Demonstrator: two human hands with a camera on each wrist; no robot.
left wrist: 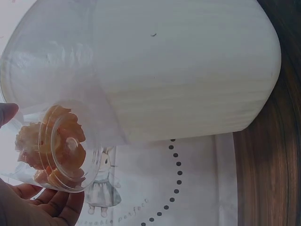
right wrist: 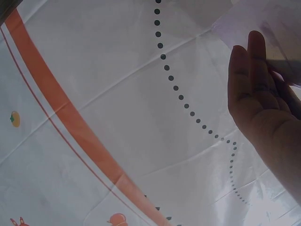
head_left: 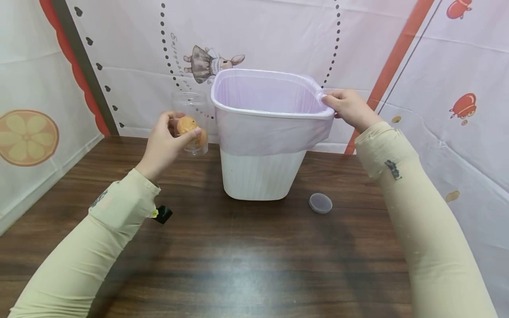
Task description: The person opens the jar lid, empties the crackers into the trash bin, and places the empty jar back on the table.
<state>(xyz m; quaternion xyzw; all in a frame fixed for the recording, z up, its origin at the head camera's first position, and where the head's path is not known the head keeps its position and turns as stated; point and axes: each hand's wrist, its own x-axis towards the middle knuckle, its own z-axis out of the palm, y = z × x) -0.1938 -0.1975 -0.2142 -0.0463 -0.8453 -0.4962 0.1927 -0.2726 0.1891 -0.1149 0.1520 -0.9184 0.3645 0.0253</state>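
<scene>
My left hand (head_left: 165, 141) grips a clear plastic jar (head_left: 191, 99), left of a white trash bin (head_left: 258, 176). Several orange-brown pieces (left wrist: 66, 146) with uneven edges lie inside the jar; their exact kind cannot be told. In the left wrist view, thumb and fingers stand on opposite sides of the jar. A pale purple trash bag (head_left: 274, 132) lines the bin and folds down over its rim. At the bin's right upper corner, my right hand (head_left: 351, 108) pinches the rim with the bag on it. The bin's floor is hidden from view.
A round clear lid (head_left: 320, 203) lies on the dark wooden table (head_left: 246, 260), right of the bin's base. Behind the bin hangs a printed white cloth (head_left: 278, 35), with more cloth along both sides. A small black object (head_left: 162, 215) shows beside the left sleeve.
</scene>
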